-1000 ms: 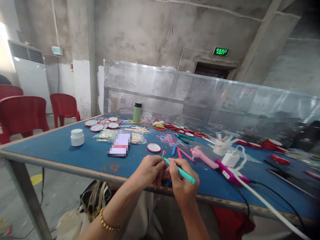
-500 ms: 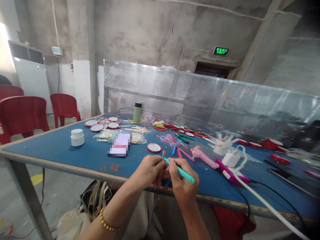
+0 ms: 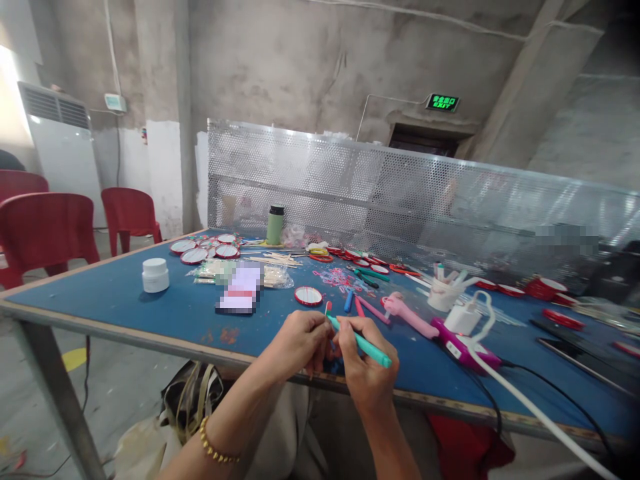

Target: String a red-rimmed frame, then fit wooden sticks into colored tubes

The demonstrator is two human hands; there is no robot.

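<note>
My right hand (image 3: 367,353) is closed around a teal marker pen (image 3: 373,349), held at a slant with its tip toward my other hand. Close beside it, my left hand (image 3: 303,337) is pinched on a small red-tipped piece (image 3: 329,307); its lower part is hidden by the fingers. The pen's tip meets or nearly meets this piece; I cannot tell which. Just beyond my hands lie a round white disc with a red rim (image 3: 309,296), a blue pen-like stick (image 3: 349,301) and pink sticks (image 3: 374,311).
On the blue table (image 3: 110,293) are a phone (image 3: 241,288), a white jar (image 3: 155,275), a green bottle (image 3: 275,225), a cup of pens (image 3: 443,293), a pink handheld tool (image 3: 410,315) and a purple power strip (image 3: 465,347) with cables. A perforated metal panel (image 3: 320,180) borders the back.
</note>
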